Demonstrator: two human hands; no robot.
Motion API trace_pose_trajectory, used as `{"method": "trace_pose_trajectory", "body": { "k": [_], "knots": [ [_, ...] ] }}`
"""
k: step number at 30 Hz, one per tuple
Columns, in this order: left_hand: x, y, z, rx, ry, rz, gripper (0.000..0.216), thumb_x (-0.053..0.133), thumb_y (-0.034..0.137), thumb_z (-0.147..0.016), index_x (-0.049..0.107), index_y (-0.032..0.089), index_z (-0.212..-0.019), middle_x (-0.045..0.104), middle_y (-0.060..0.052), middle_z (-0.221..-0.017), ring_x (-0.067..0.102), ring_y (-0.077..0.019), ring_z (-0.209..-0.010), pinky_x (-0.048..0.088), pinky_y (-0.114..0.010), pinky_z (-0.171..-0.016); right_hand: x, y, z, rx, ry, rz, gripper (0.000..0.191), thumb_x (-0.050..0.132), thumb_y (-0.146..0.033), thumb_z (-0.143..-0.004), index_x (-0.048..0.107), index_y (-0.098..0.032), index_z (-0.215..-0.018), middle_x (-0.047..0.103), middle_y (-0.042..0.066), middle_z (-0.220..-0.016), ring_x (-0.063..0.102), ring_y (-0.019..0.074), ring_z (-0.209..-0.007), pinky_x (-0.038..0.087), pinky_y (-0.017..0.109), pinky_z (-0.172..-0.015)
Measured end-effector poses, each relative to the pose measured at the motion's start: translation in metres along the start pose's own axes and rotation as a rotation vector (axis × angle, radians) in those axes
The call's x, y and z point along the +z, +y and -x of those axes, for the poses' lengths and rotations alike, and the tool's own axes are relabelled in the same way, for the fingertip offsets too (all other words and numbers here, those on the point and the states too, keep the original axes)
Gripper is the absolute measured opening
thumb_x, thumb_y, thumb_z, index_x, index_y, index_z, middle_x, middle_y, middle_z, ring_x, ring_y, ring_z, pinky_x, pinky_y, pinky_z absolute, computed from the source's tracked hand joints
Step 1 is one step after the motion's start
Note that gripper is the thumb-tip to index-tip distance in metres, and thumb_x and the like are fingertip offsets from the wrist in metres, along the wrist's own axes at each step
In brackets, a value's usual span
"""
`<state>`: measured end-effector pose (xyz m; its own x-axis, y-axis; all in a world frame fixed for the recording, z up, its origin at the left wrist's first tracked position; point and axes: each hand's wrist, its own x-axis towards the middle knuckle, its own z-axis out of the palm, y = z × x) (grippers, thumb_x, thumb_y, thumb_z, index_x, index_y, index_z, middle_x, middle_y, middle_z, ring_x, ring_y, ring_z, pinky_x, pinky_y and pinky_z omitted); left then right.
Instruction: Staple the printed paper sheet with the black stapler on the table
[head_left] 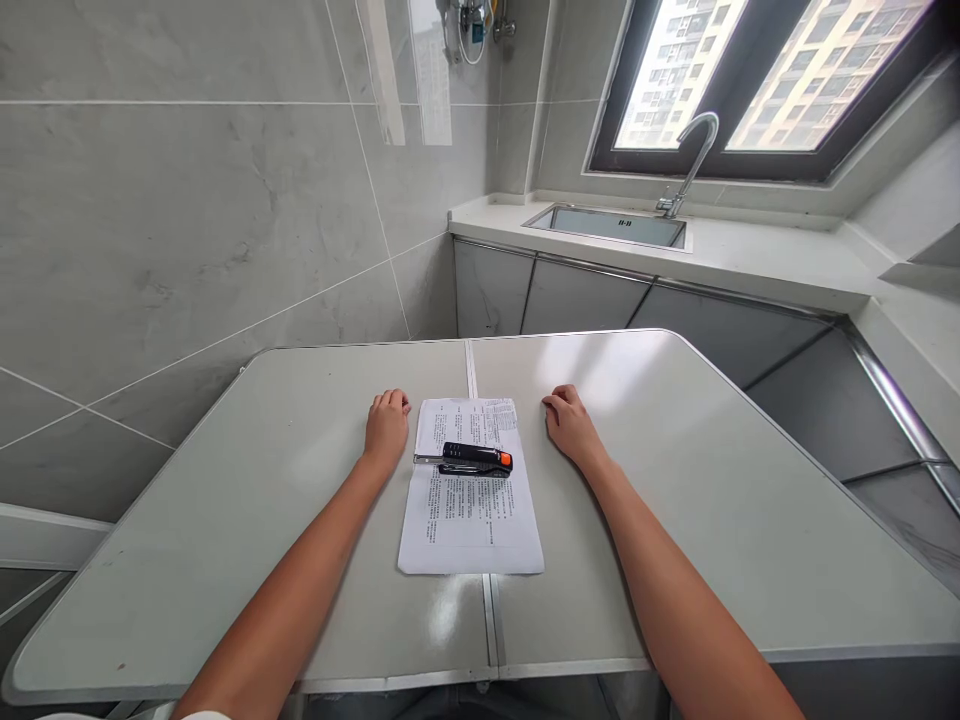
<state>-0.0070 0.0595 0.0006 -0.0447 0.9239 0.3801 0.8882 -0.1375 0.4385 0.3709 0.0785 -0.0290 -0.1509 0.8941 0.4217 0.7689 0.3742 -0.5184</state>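
Note:
A printed sheet of paper [471, 510] lies in the middle of a grey folding table [225, 520]. Across the paper's upper half rests a black stapler [469, 459] with an orange end pointing right. My left hand [387, 426] rests on the table just left of the paper's top edge, fingers curled under, holding nothing. My right hand [570, 424] rests on the table a little right of the paper, fingers also curled down against the surface, holding nothing. Neither hand touches the stapler.
A seam [487, 600] runs down the table's middle under the paper. Beyond the table stands a white counter [750, 255] with a steel sink [607, 226] and tap [690, 160] under a window. A tiled wall [187, 200] is on the left.

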Motion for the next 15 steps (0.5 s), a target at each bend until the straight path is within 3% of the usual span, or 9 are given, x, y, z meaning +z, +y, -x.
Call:
{"method": "trace_pose_trajectory", "body": {
  "k": [5, 10, 13, 15],
  "knots": [
    [-0.018, 0.022, 0.016, -0.16, -0.029, 0.362, 0.004, 0.051, 0.026, -0.1, 0.054, 0.024, -0.099, 0.071, -0.004, -0.089, 0.062, -0.0198, -0.069, 0.045, -0.032, -0.07, 0.001, -0.004, 0.002, -0.007, -0.059, 0.029, 0.042, 0.04, -0.022, -0.098, 0.067, -0.018, -0.13, 0.058, 0.017, -0.136, 0.058, 0.0331, -0.124, 0.053, 0.053, -0.105],
    [-0.033, 0.028, 0.036, -0.166, -0.118, 0.689, 0.023, 0.059, 0.043, -0.099, 0.064, 0.021, -0.104, 0.068, -0.002, -0.083, 0.056, -0.0134, -0.062, 0.046, -0.027, -0.064, 0.002, -0.004, 0.002, 0.001, -0.113, 0.048, 0.048, 0.038, -0.021, -0.099, 0.059, -0.019, -0.143, 0.05, 0.015, -0.155, 0.048, 0.0327, -0.142, 0.044, 0.055, -0.117],
    [-0.035, 0.025, 0.046, -0.187, -0.163, 0.795, 0.036, 0.062, 0.051, -0.098, 0.074, 0.019, -0.107, 0.067, -0.003, -0.08, 0.053, -0.0124, -0.06, 0.045, -0.027, -0.061, -0.004, -0.01, 0.001, -0.012, -0.038, 0.023, 0.047, 0.042, -0.02, -0.098, 0.059, -0.019, -0.142, 0.05, 0.015, -0.157, 0.046, 0.0329, -0.143, 0.045, 0.056, -0.116],
    [-0.035, 0.023, 0.051, -0.184, -0.17, 0.808, 0.038, 0.066, 0.052, -0.095, 0.079, 0.018, -0.107, 0.07, -0.004, -0.082, 0.056, -0.0134, -0.063, 0.048, -0.028, -0.064, -0.009, -0.022, 0.002, -0.03, 0.07, -0.014, 0.041, 0.046, -0.023, -0.098, 0.063, -0.021, -0.136, 0.058, 0.015, -0.146, 0.052, 0.0333, -0.135, 0.047, 0.057, -0.112]
  ]
}}
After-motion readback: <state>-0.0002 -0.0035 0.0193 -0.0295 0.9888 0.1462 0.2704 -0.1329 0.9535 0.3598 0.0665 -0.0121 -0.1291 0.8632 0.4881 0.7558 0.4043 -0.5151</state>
